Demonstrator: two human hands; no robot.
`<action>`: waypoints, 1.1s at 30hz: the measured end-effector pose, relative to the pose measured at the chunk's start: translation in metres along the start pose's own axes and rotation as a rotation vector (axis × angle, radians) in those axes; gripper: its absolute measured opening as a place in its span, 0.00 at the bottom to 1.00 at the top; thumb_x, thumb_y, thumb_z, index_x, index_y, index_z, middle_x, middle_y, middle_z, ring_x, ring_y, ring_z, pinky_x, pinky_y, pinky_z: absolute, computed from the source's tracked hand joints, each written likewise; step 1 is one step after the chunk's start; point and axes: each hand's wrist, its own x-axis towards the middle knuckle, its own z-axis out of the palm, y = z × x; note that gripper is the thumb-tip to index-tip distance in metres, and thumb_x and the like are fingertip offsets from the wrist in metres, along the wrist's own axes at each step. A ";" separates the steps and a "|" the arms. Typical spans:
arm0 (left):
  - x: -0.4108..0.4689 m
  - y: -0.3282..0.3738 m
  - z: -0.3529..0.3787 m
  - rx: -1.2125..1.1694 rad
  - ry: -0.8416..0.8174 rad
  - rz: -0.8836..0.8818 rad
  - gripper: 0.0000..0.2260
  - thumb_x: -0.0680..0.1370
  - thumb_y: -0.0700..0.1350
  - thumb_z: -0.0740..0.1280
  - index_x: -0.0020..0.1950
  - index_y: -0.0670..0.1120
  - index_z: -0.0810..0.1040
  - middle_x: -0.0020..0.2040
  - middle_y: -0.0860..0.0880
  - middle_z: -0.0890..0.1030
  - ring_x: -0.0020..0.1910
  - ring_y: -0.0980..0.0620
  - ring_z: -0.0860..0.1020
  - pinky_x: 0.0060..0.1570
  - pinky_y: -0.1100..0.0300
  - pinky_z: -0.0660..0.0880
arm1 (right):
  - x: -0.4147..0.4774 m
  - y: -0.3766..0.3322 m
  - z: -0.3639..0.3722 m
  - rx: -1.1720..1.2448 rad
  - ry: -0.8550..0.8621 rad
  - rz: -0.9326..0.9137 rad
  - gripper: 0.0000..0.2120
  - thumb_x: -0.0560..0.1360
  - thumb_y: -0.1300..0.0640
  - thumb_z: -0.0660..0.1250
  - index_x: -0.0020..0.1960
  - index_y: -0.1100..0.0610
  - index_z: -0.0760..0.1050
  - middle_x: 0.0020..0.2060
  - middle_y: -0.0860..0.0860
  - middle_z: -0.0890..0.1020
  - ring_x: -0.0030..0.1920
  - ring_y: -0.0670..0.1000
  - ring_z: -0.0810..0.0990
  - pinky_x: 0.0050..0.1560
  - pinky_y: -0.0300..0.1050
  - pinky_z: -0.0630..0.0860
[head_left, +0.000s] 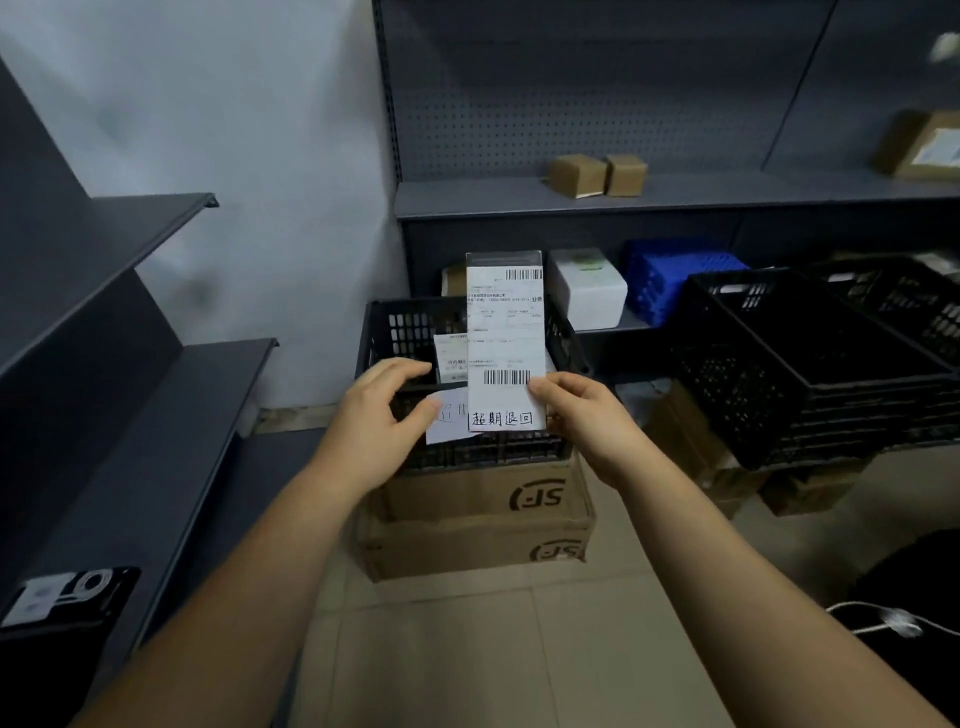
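Observation:
My right hand (582, 415) pinches the lower right corner of a tall white shipping label (505, 332) with barcodes and handwritten characters at its foot, and holds it upright. My left hand (379, 410) hovers to the label's left with fingers loosely curved, its fingertips near a white paper sign (449, 423) on the front of a black plastic crate (395, 332). Whether the left hand touches the sign or the crate rim I cannot tell. A smaller white labelled item (451, 356) lies inside the crate behind the label.
The crate stands on two stacked brown cartons (467, 514). Stacked black crates (810, 364) sit to the right. Grey shelving holds small cardboard boxes (597, 175), a white box (589, 286) and a blue crate (670, 275). Dark shelves (156, 395) run along the left.

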 end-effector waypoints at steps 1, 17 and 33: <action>0.014 -0.005 0.006 -0.008 -0.005 -0.003 0.16 0.78 0.48 0.68 0.65 0.50 0.76 0.60 0.61 0.73 0.59 0.63 0.71 0.60 0.66 0.66 | 0.018 0.002 -0.003 0.009 -0.009 0.011 0.20 0.74 0.44 0.68 0.52 0.61 0.80 0.50 0.59 0.85 0.54 0.64 0.82 0.62 0.66 0.74; 0.273 -0.160 0.142 -0.085 -0.172 -0.150 0.17 0.78 0.50 0.67 0.67 0.51 0.75 0.63 0.58 0.72 0.61 0.59 0.71 0.65 0.57 0.69 | 0.338 0.051 -0.072 -0.114 0.068 0.199 0.17 0.78 0.52 0.68 0.54 0.67 0.78 0.50 0.58 0.85 0.54 0.59 0.84 0.63 0.61 0.76; 0.316 -0.232 0.240 -0.118 -0.313 -0.479 0.14 0.77 0.46 0.70 0.62 0.48 0.78 0.56 0.58 0.74 0.56 0.58 0.74 0.60 0.62 0.71 | 0.462 0.157 -0.104 -1.001 -0.573 0.421 0.18 0.78 0.54 0.68 0.68 0.50 0.76 0.66 0.51 0.78 0.64 0.52 0.76 0.64 0.46 0.72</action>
